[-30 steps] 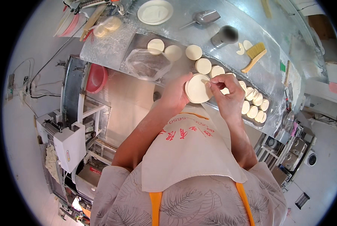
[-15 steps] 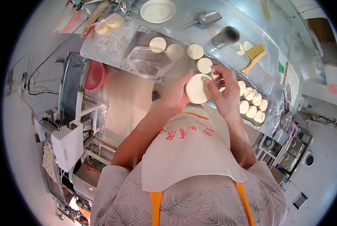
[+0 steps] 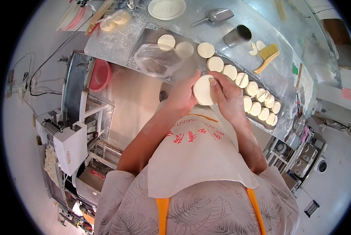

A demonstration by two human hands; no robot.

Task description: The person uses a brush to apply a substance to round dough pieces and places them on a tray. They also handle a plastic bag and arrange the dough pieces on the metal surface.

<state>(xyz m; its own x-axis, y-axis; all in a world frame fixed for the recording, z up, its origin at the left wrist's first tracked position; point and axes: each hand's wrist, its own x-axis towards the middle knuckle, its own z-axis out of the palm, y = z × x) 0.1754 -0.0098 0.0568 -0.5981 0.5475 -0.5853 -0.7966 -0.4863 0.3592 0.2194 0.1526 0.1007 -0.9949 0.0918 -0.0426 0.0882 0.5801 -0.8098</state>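
Note:
Between both hands, in front of the apron, is a pale round dough disc [image 3: 203, 92]; whether it is one layer or several I cannot tell. My left hand [image 3: 182, 94] wraps its left edge, with the fingers mostly hidden beneath. My right hand [image 3: 229, 97] grips the right edge, thumb on top and fingers curled around the far side. Just beyond the hands, round dough pieces stand in rows along a dark tray [image 3: 187, 70], among them a dough round [image 3: 215, 64] and a dough round [image 3: 230, 71]. Some at the right show as leaning stacks.
Clear plastic film [image 3: 154, 62] lies over the tray's left part. Behind the tray are a metal cup [image 3: 238, 36], a wood-handled brush [image 3: 266, 58], dough scraps [image 3: 254, 49], a metal scoop [image 3: 218, 15] and a white plate of flour [image 3: 166, 8]. A pink basin [image 3: 100, 76] sits lower left.
My right hand has drawn back from the dough row and closed around the disc's right edge. More dough rounds in the tray show now. The view has shifted slightly.

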